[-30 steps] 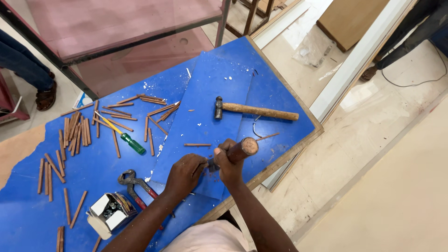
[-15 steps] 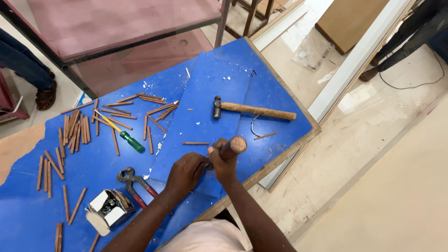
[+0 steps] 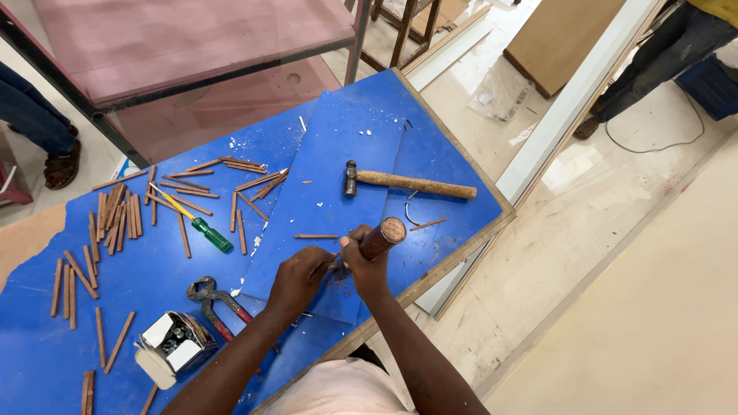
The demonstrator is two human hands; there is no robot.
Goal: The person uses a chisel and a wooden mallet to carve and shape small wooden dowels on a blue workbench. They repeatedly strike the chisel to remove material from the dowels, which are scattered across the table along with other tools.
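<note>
The right hand (image 3: 367,261) grips a wooden-handled tool (image 3: 382,235), fingers clamped on it, tip hidden beside the left hand (image 3: 300,275), whose fingers pinch something too small to identify on the blue counter (image 3: 330,146). A slip risks striking those fingers, or nudging the hammer (image 3: 407,183) nearby.

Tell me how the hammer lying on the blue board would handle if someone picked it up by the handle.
The hammer would probably feel head-heavy: its dark metal head sits at one end of a long wooden handle. It looks rigid, so it should not flex. The handle looks worn and rough, so likely not slippery. Lying flat, it seems unlikely to roll far, since the head juts out crosswise.
</note>
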